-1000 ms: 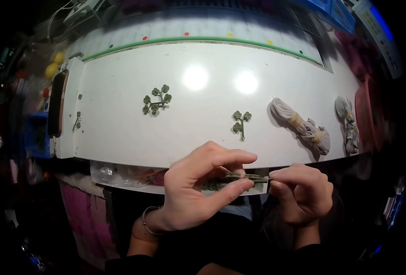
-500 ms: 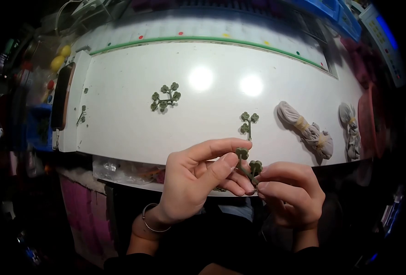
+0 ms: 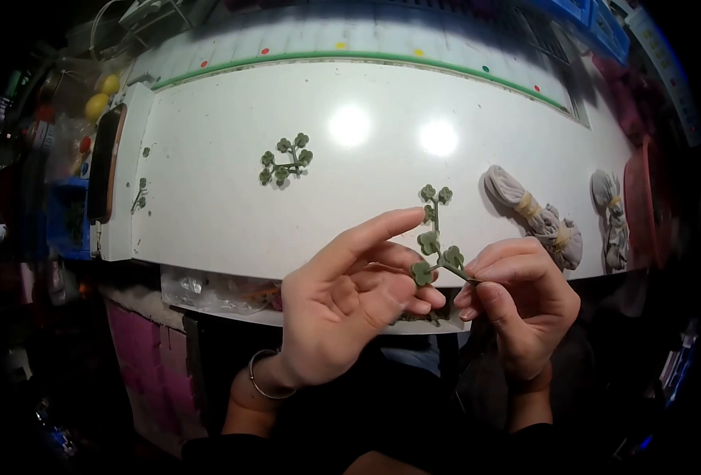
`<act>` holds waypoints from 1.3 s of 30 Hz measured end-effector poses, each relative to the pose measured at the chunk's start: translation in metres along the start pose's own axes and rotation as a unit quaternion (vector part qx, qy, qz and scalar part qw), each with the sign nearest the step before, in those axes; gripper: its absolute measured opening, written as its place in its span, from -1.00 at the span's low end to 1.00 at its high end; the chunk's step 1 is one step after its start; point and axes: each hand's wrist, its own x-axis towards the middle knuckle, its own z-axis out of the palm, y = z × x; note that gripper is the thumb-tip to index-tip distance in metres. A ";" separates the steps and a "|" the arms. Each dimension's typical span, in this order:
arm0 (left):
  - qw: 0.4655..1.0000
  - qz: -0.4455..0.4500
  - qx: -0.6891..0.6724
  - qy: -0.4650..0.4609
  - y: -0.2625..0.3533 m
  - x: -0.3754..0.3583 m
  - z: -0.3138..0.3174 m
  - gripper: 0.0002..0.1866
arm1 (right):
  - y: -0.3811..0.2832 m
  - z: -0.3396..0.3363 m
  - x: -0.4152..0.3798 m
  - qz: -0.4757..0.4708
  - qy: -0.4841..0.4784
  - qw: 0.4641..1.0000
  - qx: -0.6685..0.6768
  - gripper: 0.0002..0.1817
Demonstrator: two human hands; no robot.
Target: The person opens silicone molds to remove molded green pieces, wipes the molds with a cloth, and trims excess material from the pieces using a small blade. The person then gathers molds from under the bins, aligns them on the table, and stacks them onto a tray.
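A small green plastic sprig (image 3: 451, 257) with clover-shaped heads is held by its stem end between the thumb and fingers of my right hand (image 3: 529, 305). My left hand (image 3: 339, 297) is open just to the left, its index finger stretched out and its thumb close to the sprig's lowest head. Beyond the fingertips, another green sprig (image 3: 436, 207) lies on the white table (image 3: 216, 214), partly overlapped by the held one. A cluster of similar green sprigs (image 3: 287, 162) rests farther back, left of centre.
Two grey cloth bundles tied with bands, one larger (image 3: 529, 210) and one smaller (image 3: 610, 207), lie at the right, beside a pink basin (image 3: 645, 206). A phone (image 3: 107, 162) leans at the left edge. A green strip (image 3: 319, 55) crosses the back.
My left fingers have come off the sprig and spread apart. My right hand has turned and moved slightly up and right, keeping hold of the stem, so the sprig's heads now point left.
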 end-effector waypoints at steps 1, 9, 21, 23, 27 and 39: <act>1.000 0.021 0.010 -0.005 -0.001 0.000 -0.001 -0.49 | 0.000 -0.001 0.001 0.013 -0.004 1.000 0.017 -0.87; 0.997 0.065 0.034 -0.011 -0.002 -0.002 -0.002 -0.70 | 0.005 -0.007 0.005 0.084 -0.042 0.988 0.126 -0.88; 0.991 0.084 0.106 0.021 -0.001 -0.002 0.000 -0.72 | 0.011 0.001 0.000 -0.075 0.000 0.984 -0.160 -0.80; 0.986 0.093 0.140 0.020 -0.001 -0.001 0.000 -0.73 | 0.007 0.001 0.000 -0.138 0.029 0.966 -0.216 -0.79; 0.986 0.093 0.142 0.011 -0.003 0.000 0.002 -0.72 | -0.001 0.008 0.000 -0.106 0.042 0.973 -0.201 -0.76; 0.977 0.088 0.196 0.013 0.001 -0.002 0.004 -0.69 | -0.008 0.017 0.007 -0.107 -0.042 0.942 -0.316 -0.74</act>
